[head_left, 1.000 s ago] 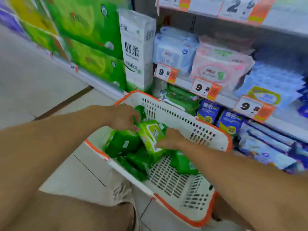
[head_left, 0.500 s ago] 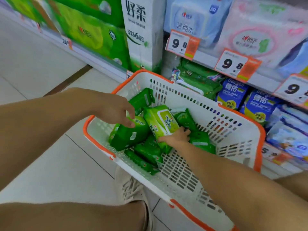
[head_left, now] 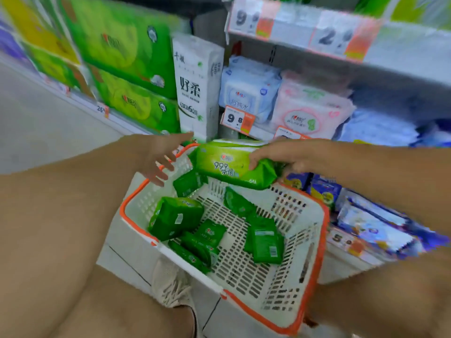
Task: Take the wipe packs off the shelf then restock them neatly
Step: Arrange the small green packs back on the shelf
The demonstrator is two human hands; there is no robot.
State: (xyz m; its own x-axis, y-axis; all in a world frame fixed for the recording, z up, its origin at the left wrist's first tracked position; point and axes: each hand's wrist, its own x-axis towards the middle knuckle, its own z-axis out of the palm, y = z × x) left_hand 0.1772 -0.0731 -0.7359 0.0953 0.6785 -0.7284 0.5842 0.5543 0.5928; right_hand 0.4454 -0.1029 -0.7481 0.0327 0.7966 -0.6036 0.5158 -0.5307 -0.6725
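Fingers point(head_left: 262, 159) of the right hand point(head_left: 290, 154) grip a large light-green plastic wipe pack point(head_left: 229, 164) above the white-and-orange perforated plastic basket point(head_left: 319, 230); left hand point(head_left: 156, 157) hangs spread wide, holding nothing

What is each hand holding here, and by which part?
The right hand grips the large light-green wipe pack by its right end, above the basket. The left hand is open with fingers spread, holding nothing.
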